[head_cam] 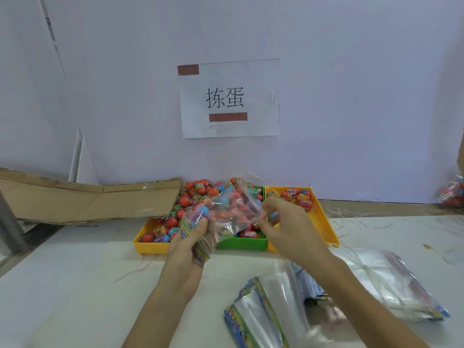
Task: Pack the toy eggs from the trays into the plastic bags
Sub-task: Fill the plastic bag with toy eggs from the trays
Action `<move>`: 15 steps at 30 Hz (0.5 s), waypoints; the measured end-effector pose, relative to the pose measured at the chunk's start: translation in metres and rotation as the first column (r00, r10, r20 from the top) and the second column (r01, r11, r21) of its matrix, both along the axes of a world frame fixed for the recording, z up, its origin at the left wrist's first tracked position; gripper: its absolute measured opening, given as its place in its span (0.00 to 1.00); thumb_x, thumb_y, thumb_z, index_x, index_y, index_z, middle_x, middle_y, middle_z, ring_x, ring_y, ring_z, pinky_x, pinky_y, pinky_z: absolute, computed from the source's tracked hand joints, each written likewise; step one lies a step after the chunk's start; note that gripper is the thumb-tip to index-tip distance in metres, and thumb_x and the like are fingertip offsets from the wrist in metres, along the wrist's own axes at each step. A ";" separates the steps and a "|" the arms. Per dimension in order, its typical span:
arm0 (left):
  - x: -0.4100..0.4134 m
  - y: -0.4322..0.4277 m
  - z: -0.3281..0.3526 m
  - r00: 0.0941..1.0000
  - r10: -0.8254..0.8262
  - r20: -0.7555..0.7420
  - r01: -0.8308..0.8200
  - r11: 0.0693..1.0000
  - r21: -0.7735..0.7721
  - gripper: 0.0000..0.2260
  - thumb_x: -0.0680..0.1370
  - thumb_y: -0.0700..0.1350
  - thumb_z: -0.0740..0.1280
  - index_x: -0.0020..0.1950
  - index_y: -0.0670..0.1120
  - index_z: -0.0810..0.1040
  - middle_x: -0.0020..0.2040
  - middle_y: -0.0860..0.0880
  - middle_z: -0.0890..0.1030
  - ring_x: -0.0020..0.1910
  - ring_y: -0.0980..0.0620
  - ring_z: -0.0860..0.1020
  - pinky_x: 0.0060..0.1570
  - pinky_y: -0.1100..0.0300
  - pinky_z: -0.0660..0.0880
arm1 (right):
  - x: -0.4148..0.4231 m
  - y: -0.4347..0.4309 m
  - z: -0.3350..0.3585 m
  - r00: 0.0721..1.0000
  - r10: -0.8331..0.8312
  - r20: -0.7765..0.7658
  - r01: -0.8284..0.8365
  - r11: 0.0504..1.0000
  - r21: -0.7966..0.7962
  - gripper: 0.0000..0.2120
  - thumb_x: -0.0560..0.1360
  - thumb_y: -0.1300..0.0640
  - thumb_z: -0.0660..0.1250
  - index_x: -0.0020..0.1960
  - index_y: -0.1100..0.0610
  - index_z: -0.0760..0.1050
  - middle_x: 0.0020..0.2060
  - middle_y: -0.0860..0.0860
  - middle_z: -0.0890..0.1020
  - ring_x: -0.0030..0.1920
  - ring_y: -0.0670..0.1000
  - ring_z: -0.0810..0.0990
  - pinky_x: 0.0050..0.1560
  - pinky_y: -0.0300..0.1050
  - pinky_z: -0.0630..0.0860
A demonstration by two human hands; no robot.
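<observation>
My left hand (190, 237) gripped a part-filled plastic bag (226, 209) at centre frame; my right hand (283, 222) pinched its edge. Trays (324, 222) behind held many toy eggs (198, 194); empty bags (263, 315) waited lower right.

Two bare forearms w/ hands, seen from above, coming in from the bottom edge. Left hand (187, 241): no glove, no ring or watch visible, wrist bare, no sleeve anywhere along the forearm down to the frame edge. Right hand (288, 222): same, ungloved, no jewellery seen, wrist and forearm bare, no cuff or sleeve in view. Both forearms slim, smooth, no visible marks, tattoos or bands. Nails short where visible on the left thumb; right-hand nails too blurred to tell. Nothing else of the person's body or clothing in shot.
</observation>
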State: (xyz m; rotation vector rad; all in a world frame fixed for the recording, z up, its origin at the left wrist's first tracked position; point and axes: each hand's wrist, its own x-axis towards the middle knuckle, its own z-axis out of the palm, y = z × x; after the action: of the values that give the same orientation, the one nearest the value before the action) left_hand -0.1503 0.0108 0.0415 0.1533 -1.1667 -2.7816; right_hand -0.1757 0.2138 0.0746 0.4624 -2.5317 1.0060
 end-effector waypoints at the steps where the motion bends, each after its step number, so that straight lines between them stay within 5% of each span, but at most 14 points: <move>1: 0.001 0.000 0.000 1.000 0.013 -0.001 -0.013 1.000 0.011 0.18 0.69 0.39 0.71 0.60 0.40 0.81 0.47 0.45 0.87 0.41 0.53 0.86 0.36 0.61 0.82 | -0.008 -0.006 0.000 0.999 -0.003 0.050 -0.002 0.996 0.088 0.05 0.78 0.54 0.70 0.49 0.48 0.73 0.41 0.44 0.79 0.40 0.46 0.78 0.37 0.39 0.72; 5: 0.001 0.001 -0.001 0.999 0.053 0.000 -0.053 0.999 -0.014 0.21 0.69 0.40 0.72 0.62 0.40 0.79 0.49 0.44 0.86 0.43 0.51 0.86 0.40 0.59 0.84 | -0.028 -0.032 -0.012 0.993 0.000 0.118 -0.017 0.989 0.144 0.07 0.77 0.52 0.71 0.53 0.52 0.76 0.36 0.43 0.77 0.35 0.45 0.75 0.36 0.42 0.71; 10: 0.002 0.001 0.001 0.995 0.095 -0.042 -0.094 0.995 0.011 0.22 0.70 0.43 0.72 0.64 0.44 0.79 0.55 0.44 0.86 0.50 0.48 0.86 0.43 0.57 0.84 | -0.033 -0.043 -0.020 0.994 -0.037 0.107 0.028 0.996 0.087 0.10 0.76 0.58 0.71 0.57 0.53 0.78 0.47 0.49 0.82 0.47 0.51 0.80 0.48 0.46 0.79; 15: 0.002 -0.002 0.004 0.988 0.140 -0.060 -0.140 0.990 0.018 0.20 0.70 0.46 0.72 0.62 0.46 0.80 0.56 0.45 0.86 0.53 0.48 0.86 0.45 0.56 0.84 | -0.013 -0.011 0.000 0.994 -0.109 -0.031 0.093 0.941 -0.325 0.15 0.70 0.68 0.72 0.50 0.51 0.78 0.43 0.44 0.83 0.46 0.45 0.84 0.47 0.40 0.81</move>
State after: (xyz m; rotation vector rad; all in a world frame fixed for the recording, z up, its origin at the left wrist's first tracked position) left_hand -0.1482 0.0085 0.0460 0.1442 -1.0795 -2.6530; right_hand -0.1891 0.2027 0.0745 0.2546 -2.2616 1.3220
